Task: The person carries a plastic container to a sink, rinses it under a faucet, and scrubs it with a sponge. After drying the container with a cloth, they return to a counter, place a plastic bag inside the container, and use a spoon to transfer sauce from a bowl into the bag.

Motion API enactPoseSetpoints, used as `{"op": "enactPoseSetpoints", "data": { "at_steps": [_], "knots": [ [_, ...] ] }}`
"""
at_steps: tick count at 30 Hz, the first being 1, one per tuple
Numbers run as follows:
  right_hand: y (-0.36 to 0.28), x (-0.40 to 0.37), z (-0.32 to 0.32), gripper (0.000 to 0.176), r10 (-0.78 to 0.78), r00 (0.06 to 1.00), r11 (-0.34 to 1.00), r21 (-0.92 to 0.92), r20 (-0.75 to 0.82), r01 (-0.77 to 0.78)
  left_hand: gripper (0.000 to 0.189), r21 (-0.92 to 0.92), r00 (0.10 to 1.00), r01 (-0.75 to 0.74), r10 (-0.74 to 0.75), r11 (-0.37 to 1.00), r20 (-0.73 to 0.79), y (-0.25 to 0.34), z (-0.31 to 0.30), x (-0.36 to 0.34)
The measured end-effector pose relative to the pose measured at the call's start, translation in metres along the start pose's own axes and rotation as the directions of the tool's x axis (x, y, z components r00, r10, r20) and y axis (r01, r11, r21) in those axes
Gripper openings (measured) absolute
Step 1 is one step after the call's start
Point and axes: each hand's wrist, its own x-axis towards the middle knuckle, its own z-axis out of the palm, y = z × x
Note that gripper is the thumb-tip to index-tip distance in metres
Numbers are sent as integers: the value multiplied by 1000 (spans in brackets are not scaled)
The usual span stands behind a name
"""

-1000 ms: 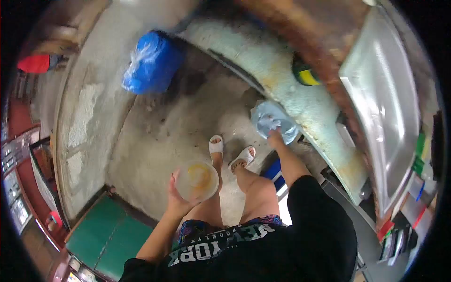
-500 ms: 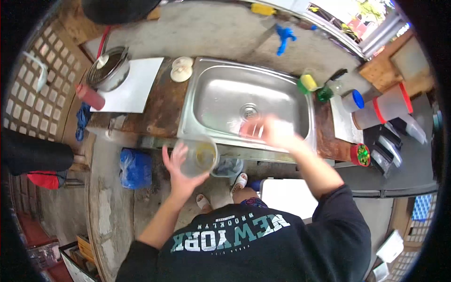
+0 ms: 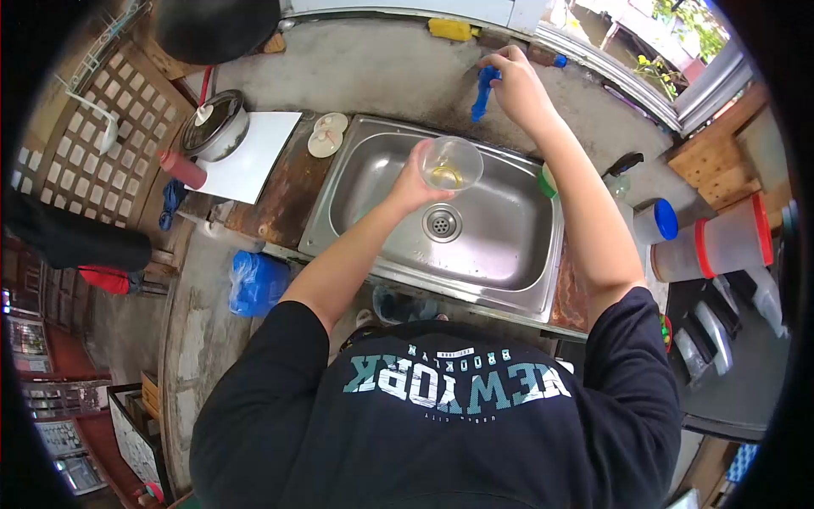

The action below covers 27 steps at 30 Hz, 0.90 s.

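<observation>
My left hand (image 3: 410,188) is closed around the side of a clear round plastic container (image 3: 465,158), tilted so its inside faces me. Yellowish residue shows at its bottom. The container is above the left-centre of the stainless steel sink (image 3: 500,267). Up at the wall, the fingers of my right hand (image 3: 519,83) grip the top of a blue faucet (image 3: 482,97). No stream of water can be made out below the spout.
On the left, a lidded pot (image 3: 219,136) and a red bottle (image 3: 182,170) rest by a white board (image 3: 254,161). Two pale lids (image 3: 326,136) lie beside the sink. To the right are a green sponge holder (image 3: 547,181), a knife handle (image 3: 625,164) and red-lidded containers (image 3: 721,242).
My left hand has lifted the container from the counter's front edge to over the sink. My right hand has gone from above the sink up to the blue faucet and taken hold of it.
</observation>
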Motion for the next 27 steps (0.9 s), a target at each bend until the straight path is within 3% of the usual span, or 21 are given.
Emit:
{"op": "enactPoseSetpoints", "data": {
  "at_steps": [3,7,10,13,14,15,17,18,21,24,27],
  "knots": [
    [18,4,0,34,53,990,999,5,129,-54,113,23,999,-27,26,999,43,0,4,11],
    [30,-3,-6,26,118,985,992,30,128,-123,114,-43,992,-9,15,999,125,-4,8,20],
    [27,-13,-9,22,158,986,973,-177,59,-145,114,-22,984,32,-28,999,174,-11,9,25],
    [31,-28,-4,23,386,922,918,78,37,-388,113,-49,981,56,-46,997,191,-22,11,33],
    [41,-35,2,28,487,862,863,78,143,-500,113,-79,980,64,-48,995,193,-27,12,34],
    [41,-39,6,30,561,796,742,288,226,-605,112,-77,976,71,-53,995,212,-30,13,35],
    [41,-47,13,35,617,660,341,610,429,-715,111,-69,965,83,-63,994,253,-37,13,40],
    [34,-46,11,36,637,662,322,644,395,-694,111,-94,965,75,-48,993,257,-42,14,42],
    [25,-43,7,35,663,695,378,677,278,-632,109,-155,964,69,-26,986,266,-47,15,46],
    [29,-42,6,32,585,797,644,511,150,-569,108,-176,960,97,-45,980,278,-38,11,49],
    [22,-41,1,30,617,767,668,400,175,-628,108,-162,958,110,-61,981,280,-35,9,51]
  ]
}}
